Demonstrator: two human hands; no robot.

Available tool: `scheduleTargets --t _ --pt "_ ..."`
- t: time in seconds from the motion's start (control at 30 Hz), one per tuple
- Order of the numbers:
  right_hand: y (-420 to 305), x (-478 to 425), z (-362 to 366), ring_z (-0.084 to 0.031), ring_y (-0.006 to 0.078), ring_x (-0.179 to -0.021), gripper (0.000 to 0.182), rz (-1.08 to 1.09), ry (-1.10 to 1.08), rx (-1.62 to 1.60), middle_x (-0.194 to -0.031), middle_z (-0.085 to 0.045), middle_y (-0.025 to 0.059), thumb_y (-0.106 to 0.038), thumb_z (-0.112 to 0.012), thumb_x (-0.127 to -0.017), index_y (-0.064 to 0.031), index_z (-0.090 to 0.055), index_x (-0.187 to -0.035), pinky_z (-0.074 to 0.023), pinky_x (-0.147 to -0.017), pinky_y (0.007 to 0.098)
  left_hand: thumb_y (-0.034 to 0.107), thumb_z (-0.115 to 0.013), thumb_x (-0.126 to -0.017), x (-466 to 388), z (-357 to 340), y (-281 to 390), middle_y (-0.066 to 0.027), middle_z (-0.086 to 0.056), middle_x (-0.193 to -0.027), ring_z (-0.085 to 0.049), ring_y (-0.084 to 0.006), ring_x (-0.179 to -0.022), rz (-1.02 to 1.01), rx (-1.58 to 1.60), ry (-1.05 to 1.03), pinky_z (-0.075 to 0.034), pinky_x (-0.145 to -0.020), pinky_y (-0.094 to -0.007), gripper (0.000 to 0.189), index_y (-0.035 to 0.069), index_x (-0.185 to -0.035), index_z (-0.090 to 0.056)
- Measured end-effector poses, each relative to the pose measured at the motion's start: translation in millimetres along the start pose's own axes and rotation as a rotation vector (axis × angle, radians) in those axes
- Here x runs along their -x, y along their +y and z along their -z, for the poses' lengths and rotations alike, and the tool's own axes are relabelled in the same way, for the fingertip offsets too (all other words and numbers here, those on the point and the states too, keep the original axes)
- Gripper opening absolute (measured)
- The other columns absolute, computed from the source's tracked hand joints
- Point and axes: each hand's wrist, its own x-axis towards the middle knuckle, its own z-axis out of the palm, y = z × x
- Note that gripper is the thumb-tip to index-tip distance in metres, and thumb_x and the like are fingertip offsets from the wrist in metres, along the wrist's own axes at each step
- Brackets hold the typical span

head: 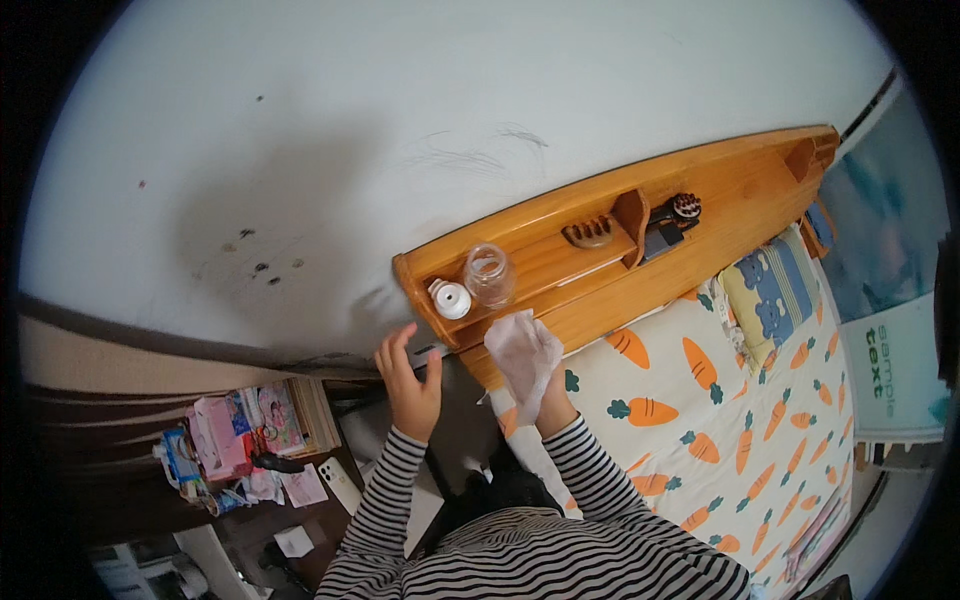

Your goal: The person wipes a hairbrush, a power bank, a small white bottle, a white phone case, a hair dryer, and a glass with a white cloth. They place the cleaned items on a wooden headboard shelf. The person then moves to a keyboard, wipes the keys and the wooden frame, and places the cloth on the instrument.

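Observation:
My right hand (553, 401) holds a crumpled pale cloth or tissue (525, 356), which hides most of its fingers. My left hand (410, 386) is raised with fingers apart and nothing in it, just off the left end of a wooden headboard shelf (532, 277). On that end of the shelf a clear glass or plastic jar (490, 275) stands beside a small white round device (450, 298). Farther right along the shelf lies a brown wide-toothed massage comb (590, 232), left of an upright wooden divider (634, 225).
Past the divider lie a dark-handled brush (684, 208) and a dark box (664, 241). The bed with a carrot-print sheet (701, 442) and a blue-yellow pillow (771, 300) is at right. At lower left, a desk holds books (311, 412), papers and a phone (340, 485).

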Motion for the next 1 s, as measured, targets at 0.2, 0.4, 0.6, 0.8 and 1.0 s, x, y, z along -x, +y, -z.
scheduleTargets --t 0.2,0.4,0.6,0.8,1.0 --pt "30 54 -19 -0.05 0.0273 -0.113 0.043 -0.341 -0.121 -0.077 -0.125 -0.051 0.0123 -0.038 -0.04 -0.098 -0.0074 -0.046 -0.127 -0.0412 -0.1 0.0397 0.034 -0.065 -0.089 84 -19 -20 -0.0145 -0.041 -0.136 -0.046 -0.024 -0.12 0.407 0.82 -0.237 -0.04 -0.099 -0.0348 0.068 -0.002 -0.137 -0.034" --pt "48 94 -10 -0.042 0.0278 -0.124 0.055 -0.189 -0.308 0.576 -0.136 -0.046 0.0107 -0.039 -0.05 -0.093 -0.0093 -0.039 -0.138 -0.0277 -0.109 0.0409 0.033 -0.059 -0.093 99 1 -33 -0.0066 -0.058 -0.116 -0.055 -0.0145 -0.105 0.754 1.075 -0.419 -0.044 -0.092 -0.0288 0.048 0.0 -0.126 -0.049" --pt "71 99 -24 -0.037 0.0269 -0.128 0.059 0.255 -0.71 1.697 -0.138 -0.044 0.0083 -0.038 -0.056 -0.09 -0.0101 -0.039 -0.138 -0.0221 -0.112 0.041 0.035 -0.056 -0.094 118 41 -36 -0.005 -0.057 -0.116 -0.054 -0.0146 -0.106 0.7 1.18 -0.243 -0.042 -0.094 -0.029 0.046 0.001 -0.126 -0.049" --pt "132 116 -42 -0.035 0.0261 -0.131 0.062 0.366 -1.058 2.052 -0.141 -0.041 0.0081 -0.037 -0.057 -0.089 -0.0099 -0.035 -0.141 -0.0219 -0.112 0.0408 0.043 -0.043 -0.098 176 104 -50 -0.0062 -0.052 -0.124 -0.051 -0.0167 -0.113 0.785 1.203 -0.083 -0.038 -0.099 -0.029 0.055 -0.001 -0.131 -0.044" --pt "226 169 -31 -0.039 0.0266 -0.128 0.057 -0.419 -0.972 1.419 -0.141 -0.04 0.0088 -0.034 -0.048 -0.095 -0.01 -0.028 -0.142 -0.0323 -0.109 0.0407 0.042 -0.034 -0.1 311 103 -128 -0.0146 -0.043 -0.137 -0.041 -0.0227 -0.128 0.862 1.055 0.244 -0.033 -0.106 -0.0322 0.058 -0.004 -0.135 -0.036"
